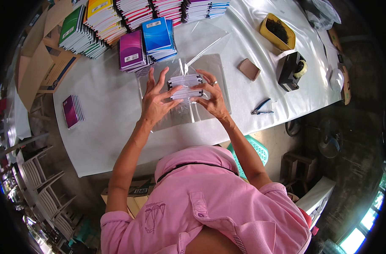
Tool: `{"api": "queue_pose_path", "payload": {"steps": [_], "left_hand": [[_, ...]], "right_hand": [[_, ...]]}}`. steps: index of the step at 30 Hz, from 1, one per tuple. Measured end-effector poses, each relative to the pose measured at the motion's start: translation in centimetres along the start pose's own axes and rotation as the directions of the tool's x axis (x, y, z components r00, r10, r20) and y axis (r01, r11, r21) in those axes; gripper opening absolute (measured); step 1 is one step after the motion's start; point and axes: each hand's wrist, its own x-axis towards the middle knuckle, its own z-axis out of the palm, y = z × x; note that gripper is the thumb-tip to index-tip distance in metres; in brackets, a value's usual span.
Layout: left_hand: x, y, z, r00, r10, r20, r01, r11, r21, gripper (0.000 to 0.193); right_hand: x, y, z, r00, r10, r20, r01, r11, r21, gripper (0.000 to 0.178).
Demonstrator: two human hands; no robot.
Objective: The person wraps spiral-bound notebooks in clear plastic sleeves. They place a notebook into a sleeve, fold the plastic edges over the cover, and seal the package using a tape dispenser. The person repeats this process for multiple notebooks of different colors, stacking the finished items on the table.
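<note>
My left hand (pixel 154 100) and my right hand (pixel 214 100) grip a small stack of spiral notebooks (pixel 185 87) from its two sides, above the middle of the table. The white page edges of the stack face up and dark spiral binding shows at its ends. Clear plastic film (pixel 193 109) lies around and under the stack, with a shiny crease running away toward the far side. Just beyond my hands sit piles of purple notebooks (pixel 131 50) and blue notebooks (pixel 157 34).
Tall piles of green notebooks (pixel 72 28) and other colours line the far edge beside a cardboard box (pixel 47 70). A wrapped purple notebook stack (pixel 72 111) lies left. At right are a yellow container (pixel 267 31), tape dispenser (pixel 288 73), brown block (pixel 249 69) and pliers (pixel 262 108).
</note>
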Motion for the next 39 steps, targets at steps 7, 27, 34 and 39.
{"api": "queue_pose_path", "payload": {"steps": [7, 27, 34, 39], "left_hand": [[2.1, -0.3, -1.5, 0.983, -0.053, 0.178, 0.041, 0.997, 0.068, 0.031], [6.7, -6.0, -0.9, 0.668, -0.022, 0.744, 0.529, 0.717, -0.454, 0.048], [6.1, -0.4, -4.1, 0.783, 0.137, 0.607, -0.284, 0.947, 0.152, 0.058], [4.2, 0.7, -3.9, 0.827, 0.215, 0.519, -0.416, 0.855, 0.309, 0.067]], "right_hand": [[2.0, -0.6, -0.7, 0.996, 0.092, 0.022, -0.093, 0.994, 0.052, 0.019], [5.1, -0.1, -0.8, 0.900, 0.377, 0.219, -0.433, 0.828, 0.355, 0.018], [5.0, -0.6, -1.7, 0.947, 0.187, 0.259, -0.208, 0.977, 0.053, 0.036], [3.8, -4.9, -4.0, 0.892, 0.022, 0.451, 0.305, 0.708, -0.637, 0.060]]}}
